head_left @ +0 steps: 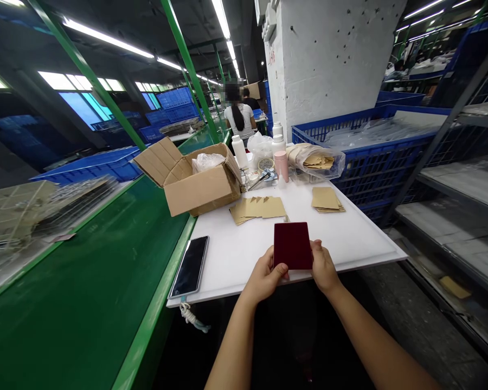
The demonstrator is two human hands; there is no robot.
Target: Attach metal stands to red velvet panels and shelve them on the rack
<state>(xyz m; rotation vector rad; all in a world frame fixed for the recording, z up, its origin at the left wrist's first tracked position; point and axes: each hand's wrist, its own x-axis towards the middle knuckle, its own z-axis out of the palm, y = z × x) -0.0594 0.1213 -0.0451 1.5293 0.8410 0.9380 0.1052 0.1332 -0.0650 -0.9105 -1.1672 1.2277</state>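
Observation:
Between my two hands is a dark red, velvety flat square piece (293, 246), perhaps a pouch or a box; I cannot tell which. It is held tilted above the front edge of the white table (244, 254). My left hand (267, 275) grips its lower left side, thumb on the front face. My right hand (323, 266) closes on its right edge, thumb pointing up. Just beyond lies a fanned row of brown paper envelopes (258, 208). A neat stack of brown envelopes (326, 199) sits farther right.
An open cardboard box (203, 187) stands at the back left, and a phone (190, 265) lies at the left edge. Bottles, including a pink one (281, 165), crowd the back. A green conveyor (85, 287) runs left; blue crates (358, 168) and a rack stand right. A person (239, 116) sits ahead.

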